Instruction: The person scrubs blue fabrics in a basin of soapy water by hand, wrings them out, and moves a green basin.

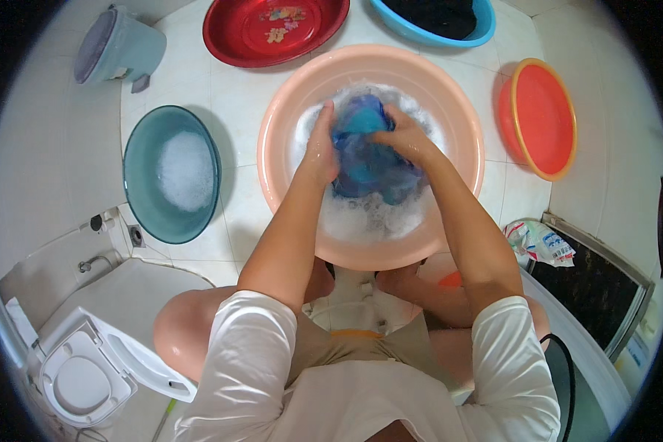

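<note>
A large peach plastic basin (290,83) stands on the tiled floor in front of me, with sudsy water (359,221) in it. Wet blue cloth (364,166) lies bunched in the suds, partly under the surface. My right hand (406,135) grips the cloth at its upper right, thumb and fingers closing on a fold. Along the cloth's left edge, my left hand (323,143) is upright with its palm against the fabric. Whether its fingers close on any cloth is hard to make out.
A teal basin (138,177) with foamy water stands left. Beyond are a red basin (226,27) and a blue basin (400,33) holding dark cloth. An orange-red basin (544,121) leans against the right wall, above a plastic bag (538,243). A lidded bucket (138,47) and a toilet (83,381) are at left.
</note>
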The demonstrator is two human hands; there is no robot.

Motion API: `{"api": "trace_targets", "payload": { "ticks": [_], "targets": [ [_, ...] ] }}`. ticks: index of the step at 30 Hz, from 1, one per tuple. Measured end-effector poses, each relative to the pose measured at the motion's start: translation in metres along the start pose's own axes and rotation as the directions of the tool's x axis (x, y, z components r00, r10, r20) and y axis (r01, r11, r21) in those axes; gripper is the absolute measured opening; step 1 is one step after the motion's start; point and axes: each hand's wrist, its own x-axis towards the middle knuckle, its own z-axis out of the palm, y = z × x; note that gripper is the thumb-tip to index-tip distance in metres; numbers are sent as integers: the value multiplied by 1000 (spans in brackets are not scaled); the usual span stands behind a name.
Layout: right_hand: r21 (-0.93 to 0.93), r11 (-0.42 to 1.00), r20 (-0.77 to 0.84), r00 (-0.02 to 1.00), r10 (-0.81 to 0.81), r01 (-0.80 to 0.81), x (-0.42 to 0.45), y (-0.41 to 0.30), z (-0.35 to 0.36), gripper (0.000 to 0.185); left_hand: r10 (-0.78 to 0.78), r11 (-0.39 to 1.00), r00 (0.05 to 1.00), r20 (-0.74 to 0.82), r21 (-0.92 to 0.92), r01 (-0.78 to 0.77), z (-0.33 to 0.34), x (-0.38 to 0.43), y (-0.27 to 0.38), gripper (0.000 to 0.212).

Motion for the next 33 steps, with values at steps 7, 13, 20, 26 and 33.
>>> {"api": "trace_targets", "payload": {
  "ticks": [7,13,20,26,33],
  "targets": [
    [-182,976,-40,991,-131,122,-51,-9,12,48,443,452,896,35,854,-257,-10,-22,-8,66],
    [-851,496,-9,938,-345,174,-87,29,27,77,-43,-831,772,635,406,-380,-18,-72,-13,106],
    [-797,602,207,919,334,-40,-47,55,42,89,-223,-795,973,61,566,-218,-41,-35,-56,70],
    [-737,658,257,836,485,-156,-10,130,61,75,-41,-506,999,27,861,-44,-62,12,-78,26],
    [-766,638,120,956,269,-83,54,107,51,60,-95,-506,996,0,861,-49,-46,55,-50,32]
  ]
}}
